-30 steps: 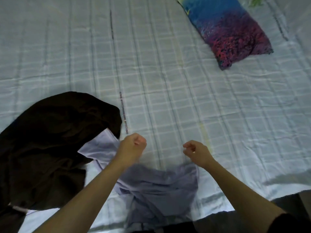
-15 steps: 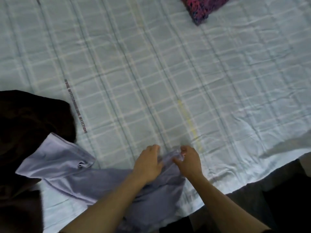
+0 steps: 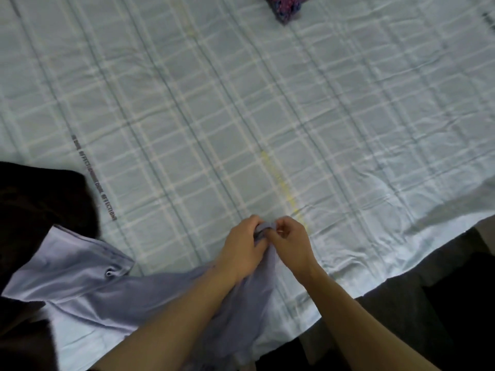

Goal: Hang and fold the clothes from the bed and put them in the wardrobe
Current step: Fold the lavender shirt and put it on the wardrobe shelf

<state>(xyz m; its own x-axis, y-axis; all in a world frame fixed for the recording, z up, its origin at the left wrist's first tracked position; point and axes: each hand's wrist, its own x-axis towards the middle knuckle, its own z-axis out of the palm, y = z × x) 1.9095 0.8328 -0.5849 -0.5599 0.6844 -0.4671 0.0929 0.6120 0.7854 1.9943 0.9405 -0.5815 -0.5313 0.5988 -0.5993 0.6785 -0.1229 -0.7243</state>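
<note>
A pale lilac shirt [image 3: 80,279] lies crumpled along the near edge of the bed [image 3: 214,116], one cuffed sleeve stretched out to the left. My left hand [image 3: 242,246] and my right hand [image 3: 290,241] meet over a bunched-up part of the shirt near the bed's front middle. Both pinch that fold of lilac cloth between fingers and thumb. A dark brown garment [image 3: 34,199] is heaped at the left edge, partly under the sleeve.
The bed carries a light blue checked sheet with a yellow stripe. A corner of a patterned pink and blue pillow [image 3: 286,8] shows at the top. Dark floor [image 3: 455,303] lies beyond the bed's right front edge.
My hands were apart and fisted above the shirt; they came together and took hold of a bunch of its cloth. The view shifted right, so the pillow slid up out of frame.
</note>
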